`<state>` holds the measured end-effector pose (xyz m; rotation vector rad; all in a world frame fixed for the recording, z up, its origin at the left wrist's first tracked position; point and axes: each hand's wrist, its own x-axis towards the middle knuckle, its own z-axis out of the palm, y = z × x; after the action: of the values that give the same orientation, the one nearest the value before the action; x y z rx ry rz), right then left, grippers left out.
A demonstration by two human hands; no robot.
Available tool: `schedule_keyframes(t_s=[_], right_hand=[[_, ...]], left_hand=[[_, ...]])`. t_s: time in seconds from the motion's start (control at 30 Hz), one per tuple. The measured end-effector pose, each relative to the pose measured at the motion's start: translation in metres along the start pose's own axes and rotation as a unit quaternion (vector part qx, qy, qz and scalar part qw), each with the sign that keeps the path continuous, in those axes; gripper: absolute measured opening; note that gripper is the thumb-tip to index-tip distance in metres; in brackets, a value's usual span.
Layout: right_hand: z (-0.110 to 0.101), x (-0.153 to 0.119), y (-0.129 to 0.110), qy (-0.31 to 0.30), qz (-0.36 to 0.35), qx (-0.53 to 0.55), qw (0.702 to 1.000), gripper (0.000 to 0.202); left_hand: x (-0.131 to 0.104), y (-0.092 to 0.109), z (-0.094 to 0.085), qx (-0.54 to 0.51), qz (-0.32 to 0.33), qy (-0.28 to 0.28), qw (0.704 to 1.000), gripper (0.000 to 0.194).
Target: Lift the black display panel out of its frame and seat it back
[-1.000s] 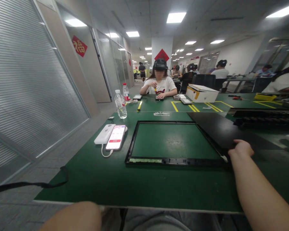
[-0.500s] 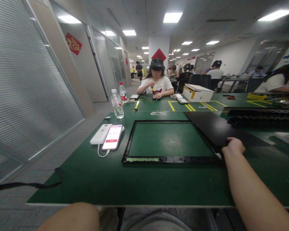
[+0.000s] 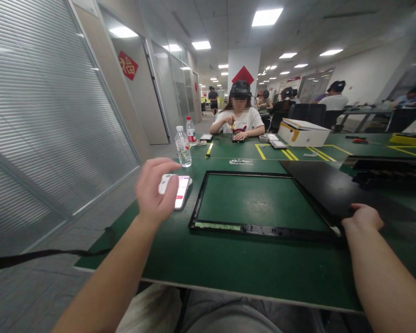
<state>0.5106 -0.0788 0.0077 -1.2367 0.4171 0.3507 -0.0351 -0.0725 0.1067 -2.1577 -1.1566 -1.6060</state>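
My left hand (image 3: pixel 156 189) is raised over the left part of the green table (image 3: pixel 249 259), fingers apart and curved, holding nothing. Behind it lie a lit phone (image 3: pixel 182 192) and a white power bank (image 3: pixel 163 183), both partly hidden. A black rectangular frame (image 3: pixel 263 230) lies flat in the middle, with a green strip (image 3: pixel 217 226) along its near side. My right hand (image 3: pixel 364 217) has its fingers closed on the near left corner of a black panel (image 3: pixel 336 187), which overlaps the frame's right side.
Two plastic bottles (image 3: pixel 183 150) stand at the table's left edge. Small white pieces (image 3: pixel 241 162) lie beyond the frame. Across the table sits a person (image 3: pixel 241 115) working on a small object, beside a white box (image 3: pixel 303 133). Long black parts (image 3: pixel 391 178) lie at the right.
My left hand has come into view and risen in front of the phone and power bank. The view has turned to the right. My right hand stays at the panel's corner.
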Motion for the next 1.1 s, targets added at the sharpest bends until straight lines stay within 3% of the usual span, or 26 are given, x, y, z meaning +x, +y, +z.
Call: schedule_keyframes(t_s=[0.1, 0.23, 0.33, 0.5, 0.8, 1.1], right_hand=[[0.000, 0.002, 0.000, 0.002, 0.003, 0.003, 1.000, 0.062], [0.001, -0.001, 0.000, 0.008, 0.001, 0.007, 1.000, 0.056], [0.000, -0.004, -0.001, 0.012, -0.001, 0.010, 1.000, 0.052], [0.000, -0.005, -0.001, 0.015, 0.005, 0.014, 1.000, 0.052], [0.002, 0.008, 0.000, 0.012, 0.009, 0.012, 1.000, 0.054], [0.002, 0.009, -0.001, 0.001, 0.025, 0.014, 1.000, 0.065]], left_hand=[[0.003, -0.047, 0.022, 0.097, -0.080, -0.141, 0.982, 0.031], [-0.004, -0.102, 0.050, 0.239, -0.185, -0.293, 0.907, 0.047], [-0.010, -0.123, 0.059, 0.269, -0.210, -0.309, 0.888, 0.054], [-0.013, -0.134, 0.066, 0.278, -0.229, -0.326, 0.874, 0.054], [-0.024, -0.132, 0.048, 0.262, -0.219, -0.295, 0.892, 0.037], [-0.031, -0.129, 0.045, 0.226, -0.234, -0.264, 0.908, 0.042]])
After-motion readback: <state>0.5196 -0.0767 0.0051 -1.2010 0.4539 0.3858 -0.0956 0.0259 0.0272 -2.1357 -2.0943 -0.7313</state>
